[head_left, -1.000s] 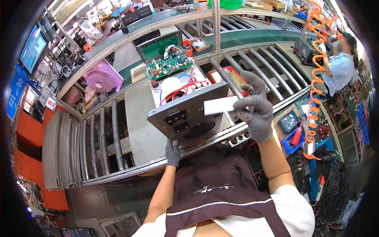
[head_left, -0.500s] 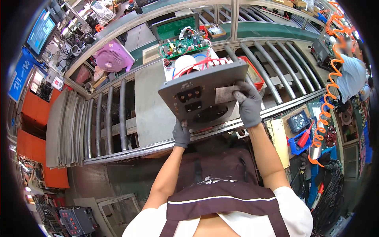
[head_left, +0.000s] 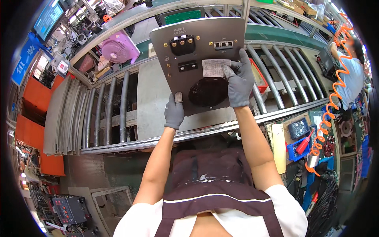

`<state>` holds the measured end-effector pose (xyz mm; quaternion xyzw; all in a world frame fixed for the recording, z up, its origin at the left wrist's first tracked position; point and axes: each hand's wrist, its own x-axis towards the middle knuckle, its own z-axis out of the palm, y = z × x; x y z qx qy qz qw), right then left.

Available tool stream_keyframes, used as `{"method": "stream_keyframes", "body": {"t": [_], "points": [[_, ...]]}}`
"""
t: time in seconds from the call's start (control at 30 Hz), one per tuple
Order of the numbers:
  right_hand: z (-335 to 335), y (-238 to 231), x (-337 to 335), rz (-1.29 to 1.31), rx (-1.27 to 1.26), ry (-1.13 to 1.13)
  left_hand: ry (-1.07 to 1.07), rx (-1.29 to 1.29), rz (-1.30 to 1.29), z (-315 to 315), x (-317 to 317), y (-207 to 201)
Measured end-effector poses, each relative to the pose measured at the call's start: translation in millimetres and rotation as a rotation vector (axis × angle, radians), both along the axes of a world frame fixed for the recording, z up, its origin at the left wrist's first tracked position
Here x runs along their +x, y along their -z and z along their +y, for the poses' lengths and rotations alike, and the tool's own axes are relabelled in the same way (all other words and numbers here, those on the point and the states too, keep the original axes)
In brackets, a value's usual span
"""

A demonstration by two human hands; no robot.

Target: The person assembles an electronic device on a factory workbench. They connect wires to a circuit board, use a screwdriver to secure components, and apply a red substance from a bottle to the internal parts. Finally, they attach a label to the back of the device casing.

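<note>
Between my gloved hands stands a dark grey metal panel (head_left: 185, 85) of an electrical unit, tilted so that its outer face is toward me. A terminal block (head_left: 182, 45), a breaker switch (head_left: 224, 45), a white printed label (head_left: 215, 68) and a round dark fan opening (head_left: 208, 91) show on it. My left hand (head_left: 174, 112) grips its lower left edge, thumb on the face. My right hand (head_left: 240, 81) holds the right edge, with the thumb by the label. The panel hides most of the unit behind it; part of a green circuit board (head_left: 182, 16) shows above.
The panel is over a grey board (head_left: 148, 102) on a roller conveyor (head_left: 111, 106). Flat sheets (head_left: 63, 116) stand stacked at left, near a pink fan (head_left: 117, 50). At right are a red bin (head_left: 258, 77), a red-handled tool (head_left: 304, 145) and a coiled orange hose (head_left: 329, 104). Another person (head_left: 351, 75) stands far right.
The panel has tipped up and back, so its outer face now shows fully and covers the inner circuit board and wires. Both hands moved with it, still holding its edges.
</note>
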<state>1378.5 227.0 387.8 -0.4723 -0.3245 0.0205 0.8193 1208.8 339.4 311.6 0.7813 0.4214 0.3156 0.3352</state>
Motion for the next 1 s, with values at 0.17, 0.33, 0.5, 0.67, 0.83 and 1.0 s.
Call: {"method": "stream_keyframes", "body": {"t": [0.17,0.33,0.5,0.67,0.83,1.0], "points": [[10.7,-13.2,0.2,-0.068,-0.059,0.063,0.042,0.03,-0.056,12.1,1.3,-8.0],[20.2,-15.4,4.5,-0.05,-0.063,0.081,0.037,-0.044,0.017,11.0,0.3,-20.5],[24.0,-14.3,0.1,-0.057,-0.055,0.126,0.005,0.005,0.041,15.4,-1.3,-7.2],[24.2,-16.5,-1.1,-0.062,-0.074,0.185,0.058,-0.017,-0.004,13.5,-0.6,-12.2],[28.6,-12.0,-3.2,-0.069,-0.075,0.232,0.07,-0.055,-0.022,8.9,-0.5,-19.7],[33.3,-16.7,-19.7,-0.216,-0.222,0.458,0.05,-0.02,-0.026,10.5,-1.7,-13.8]]}}
